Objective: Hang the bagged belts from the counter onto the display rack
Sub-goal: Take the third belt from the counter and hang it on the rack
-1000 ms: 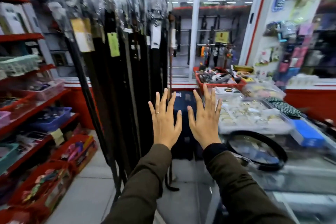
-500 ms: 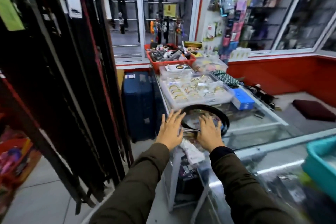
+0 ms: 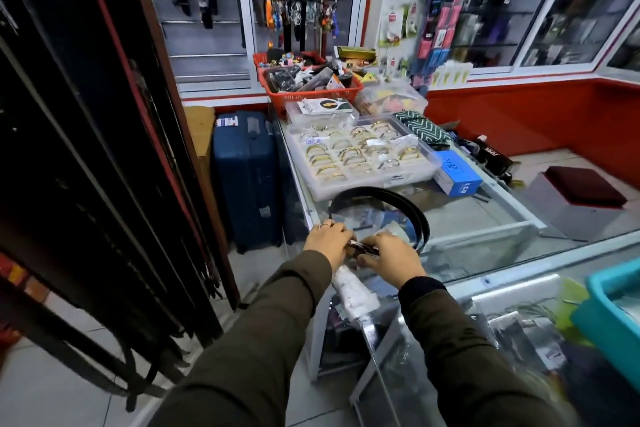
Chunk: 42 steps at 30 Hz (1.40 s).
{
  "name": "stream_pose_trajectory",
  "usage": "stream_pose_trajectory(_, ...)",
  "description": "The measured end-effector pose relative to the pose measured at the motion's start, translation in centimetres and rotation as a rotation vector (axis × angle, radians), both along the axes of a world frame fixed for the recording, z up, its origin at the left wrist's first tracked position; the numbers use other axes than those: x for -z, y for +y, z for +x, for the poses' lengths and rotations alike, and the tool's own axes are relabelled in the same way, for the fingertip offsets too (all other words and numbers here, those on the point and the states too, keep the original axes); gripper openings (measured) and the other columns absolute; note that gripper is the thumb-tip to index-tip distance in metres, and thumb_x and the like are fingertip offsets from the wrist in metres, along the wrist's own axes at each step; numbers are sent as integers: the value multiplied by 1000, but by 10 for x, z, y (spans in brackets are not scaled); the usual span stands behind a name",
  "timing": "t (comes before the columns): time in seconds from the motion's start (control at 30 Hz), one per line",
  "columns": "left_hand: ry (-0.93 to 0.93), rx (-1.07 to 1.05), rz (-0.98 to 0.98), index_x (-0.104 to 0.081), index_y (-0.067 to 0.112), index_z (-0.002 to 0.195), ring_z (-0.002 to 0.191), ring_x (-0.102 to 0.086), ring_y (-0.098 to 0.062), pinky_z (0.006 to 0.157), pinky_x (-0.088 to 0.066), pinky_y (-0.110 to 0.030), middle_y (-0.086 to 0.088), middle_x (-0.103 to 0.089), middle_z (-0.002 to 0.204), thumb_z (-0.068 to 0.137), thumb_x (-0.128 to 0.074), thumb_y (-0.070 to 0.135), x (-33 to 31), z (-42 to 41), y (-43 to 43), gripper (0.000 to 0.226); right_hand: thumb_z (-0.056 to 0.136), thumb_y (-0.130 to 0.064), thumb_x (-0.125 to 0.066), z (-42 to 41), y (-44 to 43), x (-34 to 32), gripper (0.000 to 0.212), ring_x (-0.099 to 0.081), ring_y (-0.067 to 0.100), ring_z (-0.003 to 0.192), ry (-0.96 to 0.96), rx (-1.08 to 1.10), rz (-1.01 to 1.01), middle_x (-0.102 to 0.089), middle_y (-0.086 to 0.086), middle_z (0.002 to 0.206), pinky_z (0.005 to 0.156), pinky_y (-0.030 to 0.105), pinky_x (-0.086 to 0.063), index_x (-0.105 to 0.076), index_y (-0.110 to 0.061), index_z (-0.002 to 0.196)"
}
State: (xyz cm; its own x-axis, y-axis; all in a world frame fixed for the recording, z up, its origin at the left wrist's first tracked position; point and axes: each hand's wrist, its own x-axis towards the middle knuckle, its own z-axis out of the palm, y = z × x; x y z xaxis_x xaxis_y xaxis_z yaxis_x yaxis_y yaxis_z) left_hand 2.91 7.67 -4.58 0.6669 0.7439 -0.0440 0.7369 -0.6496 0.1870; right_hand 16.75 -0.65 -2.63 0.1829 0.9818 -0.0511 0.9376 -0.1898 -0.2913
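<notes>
A black belt in a clear bag [image 3: 388, 199] lies looped on the glass counter [image 3: 485, 218], its near end at the counter's corner. My left hand [image 3: 327, 239] and my right hand [image 3: 389, 253] both grip that near end, fingers closed around the buckle part [image 3: 363, 248]. A white end of the bag [image 3: 353, 288] hangs down below my hands. The display rack [image 3: 86, 149], full of dark hanging belts, fills the left side, an arm's length from my hands.
A tray of bangles [image 3: 360, 156] and a blue box [image 3: 457, 173] sit just behind the belt. A red basket [image 3: 311, 83] stands further back. A blue suitcase [image 3: 246, 177] stands between rack and counter. A teal bin [image 3: 616, 302] sits at right.
My view swung right from the rack to the counter. Both hands went from raised and spread open down onto the belt's near end and closed on it.
</notes>
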Motion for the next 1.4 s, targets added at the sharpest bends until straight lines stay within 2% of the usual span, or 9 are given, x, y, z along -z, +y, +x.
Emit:
stream_pose_trajectory(0.1,-193,-52,69,-60,29,135,144,-34,-31,120,-28,-45,-5,-46,148,94,-58,16,9,-12,0,43,89,-40,-70,-5,2,-2,30,-70,26,102,41,15,18,-77,3,107,82,39,-58,-75,-25,114)
stream_pose_trajectory(0.23,-754,-431,-76,-40,22,153,143,-28,-28,120,-26,-31,-11,-31,156,93,-66,13,10,-28,-16,66,92,-35,-69,-23,10,-14,26,-72,27,96,169,-5,76,-79,8,100,79,40,-58,-76,-18,110)
stream_pose_trajectory(0.4,-1347,-835,-366,-43,10,147,109,-56,-20,93,-45,-25,-12,-51,140,87,-78,17,-11,-51,-20,69,94,-28,-68,-53,21,-40,24,-70,23,92,296,-66,137,-78,10,99,73,32,-48,-76,-13,111)
stream_pose_trajectory(0.53,-1657,-948,-606,-51,10,138,109,-64,-21,99,-55,-38,-9,-63,129,81,-84,20,-34,-70,-14,66,94,-29,-69,-79,19,-60,21,-68,15,78,419,-120,249,-77,5,85,68,27,-45,-78,-12,103)
stream_pose_trajectory(0.6,-1853,-933,-754,-56,7,131,101,-70,-24,85,-61,-37,-12,-71,115,82,-83,15,-47,-80,-13,57,94,-28,-70,-92,17,-71,18,-70,13,78,501,-140,310,-77,2,83,64,19,-46,-78,-13,99)
stream_pose_trajectory(0.77,-1881,-750,-709,-69,2,120,104,-73,-24,72,-61,-23,-14,-75,113,87,-78,17,-85,-108,-34,37,91,-24,-74,-116,18,-104,22,-64,-4,81,726,-165,408,-69,-9,84,68,4,-46,-74,-13,110)
stream_pose_trajectory(0.93,-1800,-670,-458,-71,6,114,99,-71,-20,84,-62,-27,-3,-74,100,88,-76,12,-128,-139,-47,27,84,-37,-81,-129,20,-132,36,-70,13,104,841,-249,420,-74,-2,112,96,35,-57,-75,-15,112)
stream_pose_trajectory(1.17,-1871,-569,-99,-75,9,112,92,-73,-10,93,-58,-29,-8,-78,106,85,-80,15,-195,-164,-55,28,91,-12,-73,-161,26,-188,16,-74,7,78,1168,-406,461,-78,-4,83,69,20,-60,-75,-13,107)
stream_pose_trajectory(1.4,-1838,-473,63,-78,19,103,94,-74,-9,94,-59,-36,0,-80,97,87,-77,15,-240,-209,-43,16,91,-8,-73,-202,48,-235,23,-75,17,92,1300,-528,527,-77,12,98,80,34,-64,-74,-3,114)
